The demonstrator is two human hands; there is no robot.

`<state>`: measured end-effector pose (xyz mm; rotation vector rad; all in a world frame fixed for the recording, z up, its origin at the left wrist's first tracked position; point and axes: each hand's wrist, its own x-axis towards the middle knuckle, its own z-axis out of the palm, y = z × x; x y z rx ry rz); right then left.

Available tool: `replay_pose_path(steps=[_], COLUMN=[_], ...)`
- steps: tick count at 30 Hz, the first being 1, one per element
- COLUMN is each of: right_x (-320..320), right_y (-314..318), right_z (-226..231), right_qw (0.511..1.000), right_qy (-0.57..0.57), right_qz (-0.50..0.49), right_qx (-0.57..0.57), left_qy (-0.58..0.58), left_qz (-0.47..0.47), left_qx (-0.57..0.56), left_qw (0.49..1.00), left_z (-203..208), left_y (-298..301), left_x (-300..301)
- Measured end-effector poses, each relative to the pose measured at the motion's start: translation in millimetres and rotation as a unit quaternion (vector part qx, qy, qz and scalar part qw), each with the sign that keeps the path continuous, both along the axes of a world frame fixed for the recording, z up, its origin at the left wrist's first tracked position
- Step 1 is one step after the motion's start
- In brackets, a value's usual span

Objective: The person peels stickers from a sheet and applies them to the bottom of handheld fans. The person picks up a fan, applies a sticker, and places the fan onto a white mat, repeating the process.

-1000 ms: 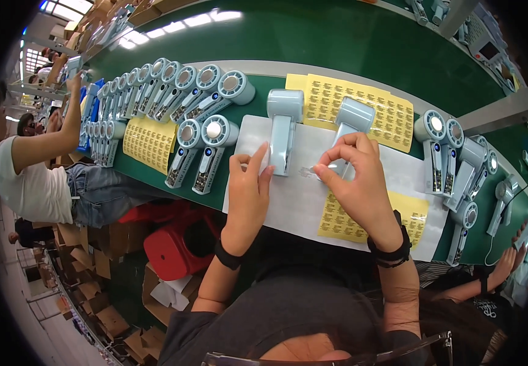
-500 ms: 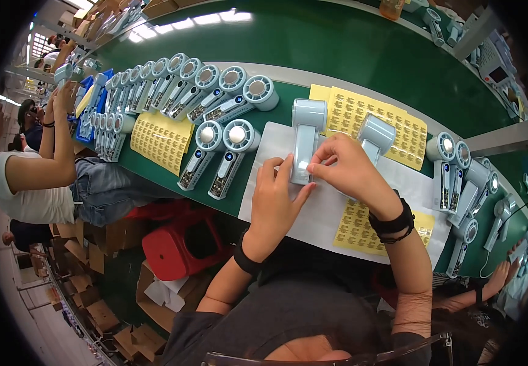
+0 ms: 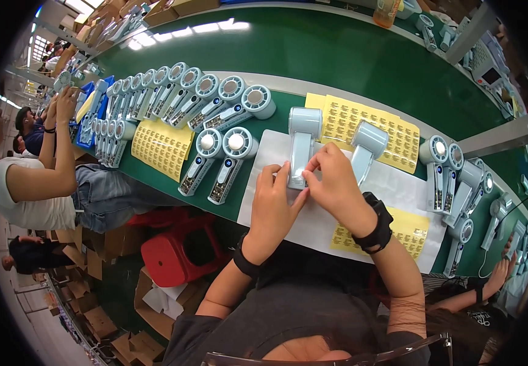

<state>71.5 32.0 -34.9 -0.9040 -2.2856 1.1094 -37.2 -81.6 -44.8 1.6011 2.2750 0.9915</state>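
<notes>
Between the loosely spread left hand (image 3: 274, 204) and the right hand (image 3: 335, 188), a fan (image 3: 302, 148) is being touched, its lower end partly hidden; whether anything is being pinched by the right cannot be told. Beyond it, room is being bounded by another fan (image 3: 371, 139).

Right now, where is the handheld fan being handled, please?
Just right of centre in the head view, the handheld fan has its handle on white paper, left of a second fan.
</notes>
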Motion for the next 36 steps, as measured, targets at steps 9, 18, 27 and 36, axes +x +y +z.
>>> replay_pose_path(steps=[9, 18, 27, 36], right_x=[71.0, 152.5, 235.7, 254.6], right_y=[24.4, 13.8, -1.9, -8.3], right_z=[24.8, 12.8, 17.1, 14.7], right_qw=[0.961, 0.960, 0.928, 0.913], right_qy=[0.105, 0.175, 0.243, 0.268], right_qz=[-0.201, -0.220, -0.284, -0.307], right_qx=[0.156, 0.017, 0.003, -0.031], left_qy=[0.022, 0.122, 0.074, 0.129], left_qz=[0.011, 0.100, 0.048, -0.063], left_qx=[-0.018, -0.176, -0.123, 0.082], left_qw=[1.000, 0.972, 0.989, 0.986], left_z=[13.3, 28.1, 15.1, 51.0], left_y=[9.3, 90.1, 96.9, 226.7], left_x=[16.0, 75.0, 13.0, 15.9])
